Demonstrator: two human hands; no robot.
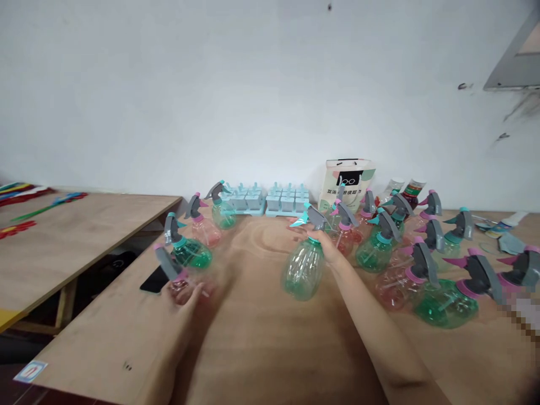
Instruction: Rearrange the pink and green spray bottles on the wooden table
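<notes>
My right hand point(324, 241) is closed round the neck of a clear green spray bottle point(302, 270), its grey and turquoise trigger head above the fingers. The bottle is slightly tilted over the middle of the table. At the left, my left hand point(184, 295) grips the lower part of a pink spray bottle point(204, 290) with a grey and pink head; motion blurs it. Just behind it is a green spray bottle point(192, 254). Another pink spray bottle point(206, 232) and a green spray bottle point(223, 215) stand farther back.
Several spray bottles point(447, 304) crowd the right side. Light blue ice-pop moulds point(287, 201) and a paper bag point(346, 188) stand by the wall. A dark phone point(154, 280) lies at the left. A second table point(97, 225) stands beyond a gap.
</notes>
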